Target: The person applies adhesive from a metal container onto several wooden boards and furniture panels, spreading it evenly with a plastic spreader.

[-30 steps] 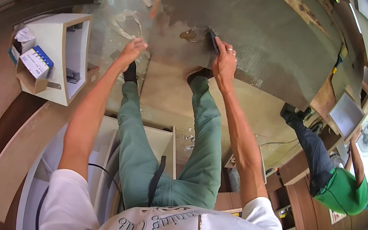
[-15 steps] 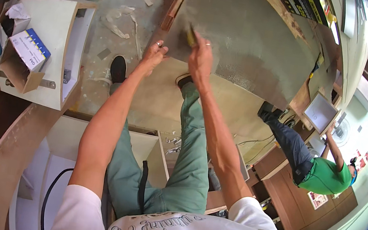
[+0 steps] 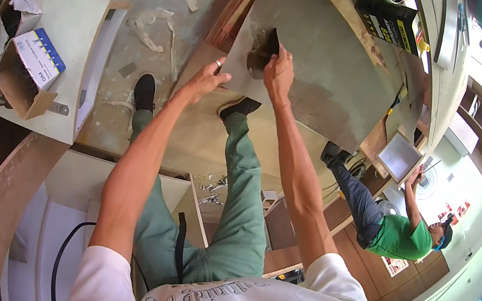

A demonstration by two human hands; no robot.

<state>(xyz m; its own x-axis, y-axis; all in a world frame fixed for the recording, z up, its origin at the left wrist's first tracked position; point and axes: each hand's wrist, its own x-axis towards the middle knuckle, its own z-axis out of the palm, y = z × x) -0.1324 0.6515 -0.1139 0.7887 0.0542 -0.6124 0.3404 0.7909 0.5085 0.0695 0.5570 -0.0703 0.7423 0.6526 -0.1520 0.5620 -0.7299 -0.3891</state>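
A large grey panel (image 3: 328, 70) lies tilted ahead of me, partly coated with a darker smear. My right hand (image 3: 277, 72) is shut on a dark flat spreader (image 3: 271, 42) pressed against the panel near a brownish blob. My left hand (image 3: 204, 81) grips the panel's near left edge, fingers curled over it. Below them are my green trouser legs and black shoes (image 3: 145, 91).
A white cabinet (image 3: 75, 51) at the left holds an open cardboard box (image 3: 25, 71) with a small blue-and-white carton. A person in a green shirt (image 3: 402, 237) crouches at the right. A black-and-yellow can (image 3: 391, 23) stands behind the panel. Paper scraps litter the floor.
My view has swung left and closer. My right hand with the spreader has moved across the panel toward its left edge. My left hand has closed on the panel's edge.
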